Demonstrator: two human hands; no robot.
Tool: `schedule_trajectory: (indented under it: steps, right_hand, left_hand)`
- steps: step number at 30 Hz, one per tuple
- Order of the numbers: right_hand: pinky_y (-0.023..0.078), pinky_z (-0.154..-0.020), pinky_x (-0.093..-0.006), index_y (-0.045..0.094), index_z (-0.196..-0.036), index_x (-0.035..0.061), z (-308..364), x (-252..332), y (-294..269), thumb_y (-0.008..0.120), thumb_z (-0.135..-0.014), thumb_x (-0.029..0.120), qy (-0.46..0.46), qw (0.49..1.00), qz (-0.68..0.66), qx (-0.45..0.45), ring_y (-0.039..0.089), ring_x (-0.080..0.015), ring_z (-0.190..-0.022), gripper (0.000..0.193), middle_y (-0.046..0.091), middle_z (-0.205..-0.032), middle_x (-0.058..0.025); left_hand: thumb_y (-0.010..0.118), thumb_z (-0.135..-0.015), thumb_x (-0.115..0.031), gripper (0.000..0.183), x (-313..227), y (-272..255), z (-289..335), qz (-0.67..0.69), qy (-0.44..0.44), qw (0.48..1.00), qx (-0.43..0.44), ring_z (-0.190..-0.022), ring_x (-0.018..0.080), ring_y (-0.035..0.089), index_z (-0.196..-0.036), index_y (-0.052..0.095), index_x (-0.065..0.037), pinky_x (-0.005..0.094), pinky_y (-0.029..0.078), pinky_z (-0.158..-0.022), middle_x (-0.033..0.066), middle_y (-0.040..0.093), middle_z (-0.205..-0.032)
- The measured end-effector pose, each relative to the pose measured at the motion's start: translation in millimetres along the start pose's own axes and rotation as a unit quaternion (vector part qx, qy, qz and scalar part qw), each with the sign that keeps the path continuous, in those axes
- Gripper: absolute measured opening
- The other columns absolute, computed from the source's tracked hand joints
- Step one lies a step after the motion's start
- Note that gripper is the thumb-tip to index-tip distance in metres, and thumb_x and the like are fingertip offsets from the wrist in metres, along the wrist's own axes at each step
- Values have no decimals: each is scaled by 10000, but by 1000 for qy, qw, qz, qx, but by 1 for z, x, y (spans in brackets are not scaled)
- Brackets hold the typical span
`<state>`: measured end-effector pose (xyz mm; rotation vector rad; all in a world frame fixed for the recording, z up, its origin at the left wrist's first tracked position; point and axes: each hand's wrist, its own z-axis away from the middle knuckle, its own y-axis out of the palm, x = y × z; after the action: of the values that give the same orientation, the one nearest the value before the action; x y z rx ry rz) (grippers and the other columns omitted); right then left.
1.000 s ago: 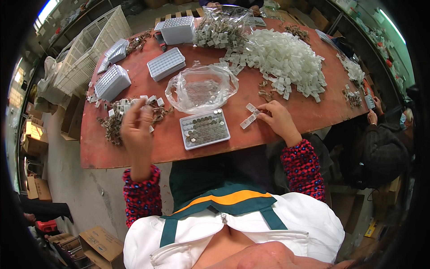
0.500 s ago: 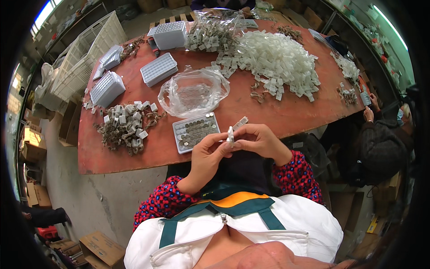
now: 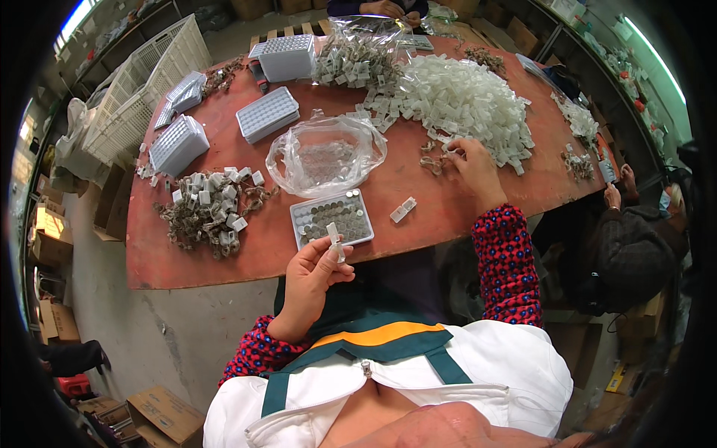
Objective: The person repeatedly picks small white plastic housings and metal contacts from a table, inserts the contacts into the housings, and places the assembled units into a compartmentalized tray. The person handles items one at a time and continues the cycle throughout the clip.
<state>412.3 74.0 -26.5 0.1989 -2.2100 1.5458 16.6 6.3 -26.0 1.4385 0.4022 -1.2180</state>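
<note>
My left hand (image 3: 312,270) pinches a small white plastic case (image 3: 333,236) upright between thumb and fingers, in front of a shallow white tray (image 3: 299,216) filled with small round silver discs (image 3: 328,215). My right hand (image 3: 476,170) reaches forward to the near edge of a big heap of translucent white plastic pieces (image 3: 467,101). Its fingertips are drawn together beside small brown coiled wires (image 3: 432,160); whatever they grip is too small to make out. Between my hands, another white plastic piece (image 3: 403,210) lies on the red table (image 3: 418,190).
Behind the disc tray lies a crumpled clear plastic bag (image 3: 325,160). At left sit a pile of wired white parts (image 3: 213,205) and stacked white trays (image 3: 179,145). A white crate (image 3: 146,89) stands beyond the table. Another person (image 3: 631,239) works at right, one more across the table.
My right hand has let go of the plastic case and moved forward to the heap's edge. My left hand has drawn back leftward, holding the case. The loose piece on the table is now uncovered.
</note>
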Motion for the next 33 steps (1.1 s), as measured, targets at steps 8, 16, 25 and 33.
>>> schedule_trajectory:
  steps: [8,16,25,33]
  right_hand:
    - [512,-831,-437,718,-1087,129,1,-2,11,700,-891,191,-27,998,58,-11,640,-319,-985,207,642,-1045,-124]
    - [527,-868,-349,709,-1075,57,-5,31,-22,654,-915,76,-84,987,-133,25,660,-273,-1000,170,670,-1026,-101]
    - [552,-907,-292,634,-1216,-20,68,124,-12,566,-1025,74,-82,699,-623,342,667,-136,-1008,224,679,-1126,-68]
    - [575,-813,-259,524,-1271,13,91,141,9,608,-1014,124,85,542,-725,416,696,-149,-906,292,668,-1076,-86]
  left_hand:
    - [580,-1034,-177,355,0,-3,2,-3,6,1000,-1,-835,134,702,-1322,553,29,305,623,-761,145,687,-1139]
    - [560,-1033,-153,348,-8,3,3,4,-14,1000,-15,-827,129,678,-1329,543,29,298,602,-743,134,667,-1153]
    - [631,-1000,-150,214,-24,24,-24,21,-6,1000,21,-660,63,579,-1160,583,-16,222,479,-567,37,648,-891]
    - [649,-1004,-189,329,-21,36,-21,-116,64,989,64,-641,39,570,-1267,579,-4,189,452,-541,8,661,-874]
